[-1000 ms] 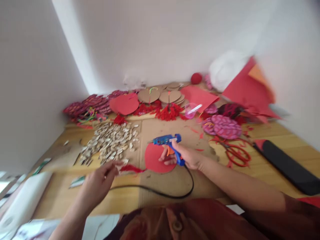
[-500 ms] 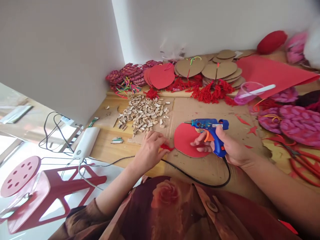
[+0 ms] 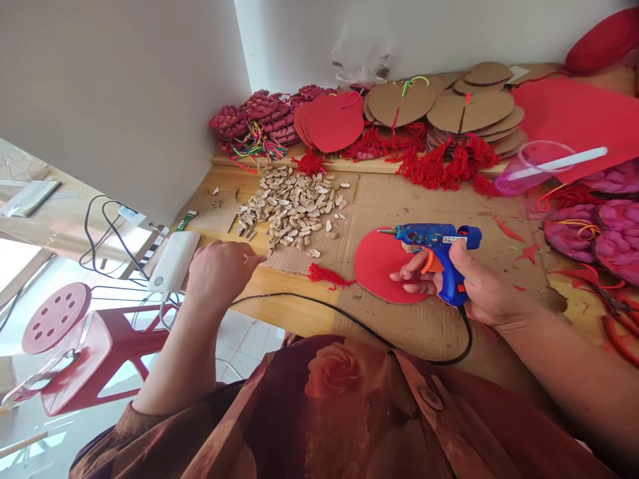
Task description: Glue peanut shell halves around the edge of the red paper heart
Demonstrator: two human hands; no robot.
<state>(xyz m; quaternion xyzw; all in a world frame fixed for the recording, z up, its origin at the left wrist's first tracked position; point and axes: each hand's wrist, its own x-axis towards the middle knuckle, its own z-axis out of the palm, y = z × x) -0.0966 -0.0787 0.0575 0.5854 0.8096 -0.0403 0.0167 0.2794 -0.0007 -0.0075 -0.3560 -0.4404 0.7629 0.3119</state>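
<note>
My right hand (image 3: 472, 283) grips a blue hot glue gun (image 3: 424, 234) by its handle, with fingers near the orange trigger. Its metal nozzle points left, above a round red disc (image 3: 382, 269) lying on cardboard. From the disc's left edge a red tassel (image 3: 325, 274) stretches out over the table. My left hand (image 3: 219, 276) is at the left part of the table, back upward, thumb pointing right. Its other fingers are hidden beneath it, and I cannot see whether they hold anything. Above and between the hands lies a heap of peanut shells (image 3: 299, 206).
The glue gun's black cord (image 3: 319, 303) runs leftward along the front edge. A white power strip (image 3: 172, 263) stands left of my left hand. Cardboard discs (image 3: 402, 105), red discs (image 3: 334, 123) and tassels line the back. Red-handled scissors (image 3: 616, 332) and a plastic cup (image 3: 536, 169) are right.
My left hand has let go of the red tassel and moved left, covering the spot where small sticks lay. The glue gun stays in my right hand. The view has shifted somewhat.
</note>
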